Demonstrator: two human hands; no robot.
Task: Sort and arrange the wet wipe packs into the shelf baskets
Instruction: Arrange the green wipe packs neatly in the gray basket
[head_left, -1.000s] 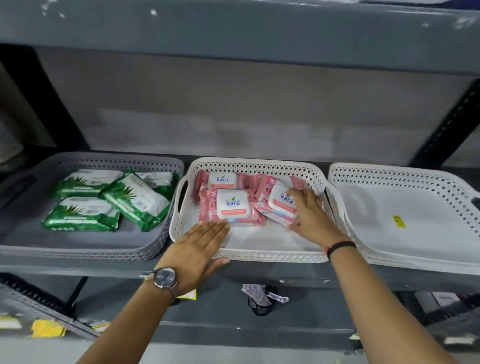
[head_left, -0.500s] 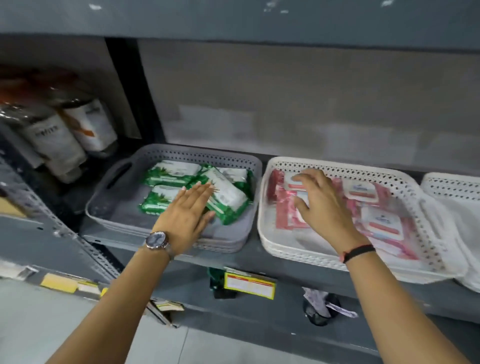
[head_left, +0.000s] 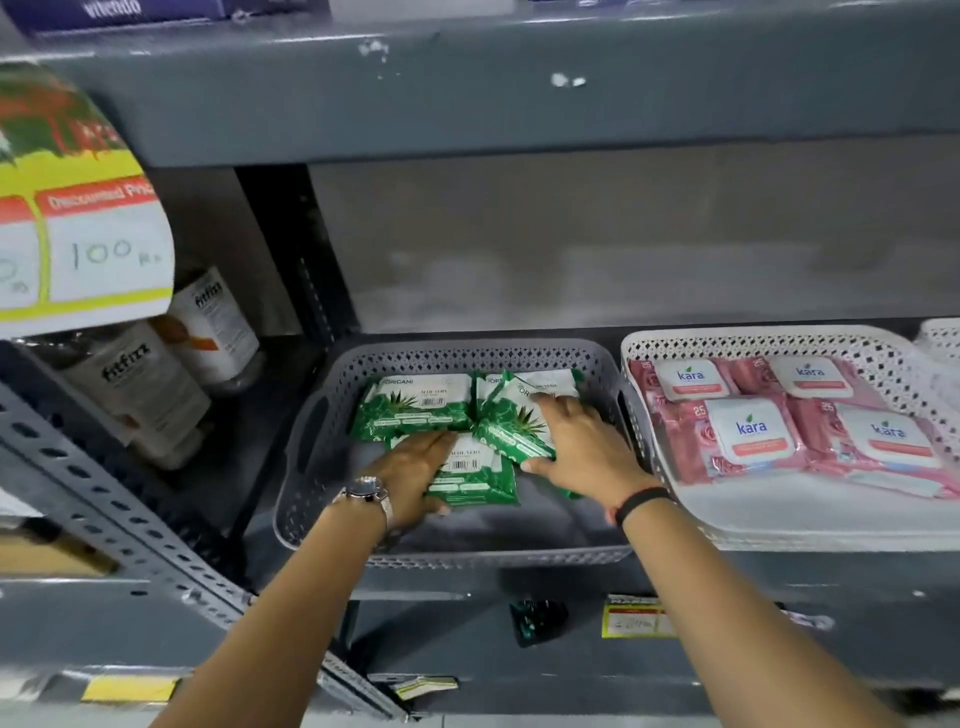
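A grey perforated basket (head_left: 319, 421) on the shelf holds several green aloe wet wipe packs. One green pack (head_left: 415, 405) lies flat at the back left. My left hand (head_left: 410, 478) grips the front green pack (head_left: 480, 475) by its left edge, thumb under it. My right hand (head_left: 576, 444) lies over a tilted green pack (head_left: 511, 434) in the middle, fingers on top and thumb at its lower edge. To the right, a white basket (head_left: 753, 344) holds several pink packs (head_left: 750, 434) with white lids, lying in rows.
Another white basket (head_left: 943, 335) shows at the far right edge. Bottles (head_left: 135, 384) stand on the shelf to the left, behind a hanging price sign (head_left: 88, 244). The upper shelf (head_left: 467, 88) hangs low overhead. A yellow price tag (head_left: 631, 618) sits on the shelf front.
Both hands left the pink packs' basket and moved left into the grey basket. They now rest on green packs. The view has swung left and closer.
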